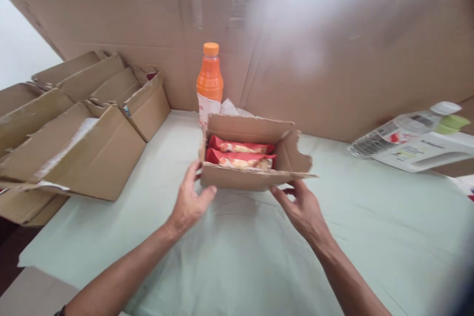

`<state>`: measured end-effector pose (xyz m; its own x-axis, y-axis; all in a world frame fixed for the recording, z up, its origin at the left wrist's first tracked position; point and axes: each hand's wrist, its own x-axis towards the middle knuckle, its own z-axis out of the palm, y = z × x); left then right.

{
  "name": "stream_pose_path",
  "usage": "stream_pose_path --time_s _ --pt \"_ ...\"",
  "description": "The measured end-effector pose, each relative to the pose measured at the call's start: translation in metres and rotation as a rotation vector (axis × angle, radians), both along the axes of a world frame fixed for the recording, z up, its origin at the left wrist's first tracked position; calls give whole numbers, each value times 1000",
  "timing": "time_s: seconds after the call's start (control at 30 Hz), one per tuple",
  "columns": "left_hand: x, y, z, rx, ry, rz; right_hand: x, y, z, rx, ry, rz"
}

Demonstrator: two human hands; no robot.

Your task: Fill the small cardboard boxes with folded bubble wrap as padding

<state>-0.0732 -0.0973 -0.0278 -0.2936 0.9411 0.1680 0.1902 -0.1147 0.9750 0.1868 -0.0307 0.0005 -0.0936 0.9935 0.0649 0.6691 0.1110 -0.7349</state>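
Packets (240,154) in box (237,177); bottle (210,81) behind, seemingly touching.

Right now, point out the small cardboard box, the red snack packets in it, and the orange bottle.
small cardboard box (237,178): head view, near front wall.
red snack packets (241,154): head view, between the two packets' tops.
orange bottle (210,79): head view, orange body below the cap.

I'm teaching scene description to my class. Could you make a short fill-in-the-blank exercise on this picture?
1. The box between the left hand and right hand holds red ____.
2. The bottle behind the box has an ____ cap.
3. The cloth under the box is pale ____.

Missing words: packets; orange; green
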Motion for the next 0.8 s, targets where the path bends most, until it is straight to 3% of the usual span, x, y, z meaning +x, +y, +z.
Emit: stream_pose_path --time_s 0.1,0.2,0.3,0.4,0.5,0.6,0.7,0.8 --pt "27 -39 -3 9 101 -61 29 -10 -4 -28 84 -45" --pt "32 -91 -8 50 191 -96 36 -14 -10 -11 190 18" --pt "18 -135 -16 132 304 -34 -2 -7 -16 4 317 178" --pt "-2 -154 -26 128 413 65 -70 9 -27 43 445 339" --pt "-17 -143 -32 62 392 146 -139 22 -51 125 540 447" --pt "-29 -110 -32 46 296 210 -189 31 -77 95 505 543" --pt "-42 -71 -31 11 207 221 -218 43 -91 62 279 585" --pt "-55 -33 -31 -9 168 211 -235 61 -89 94 134 587"
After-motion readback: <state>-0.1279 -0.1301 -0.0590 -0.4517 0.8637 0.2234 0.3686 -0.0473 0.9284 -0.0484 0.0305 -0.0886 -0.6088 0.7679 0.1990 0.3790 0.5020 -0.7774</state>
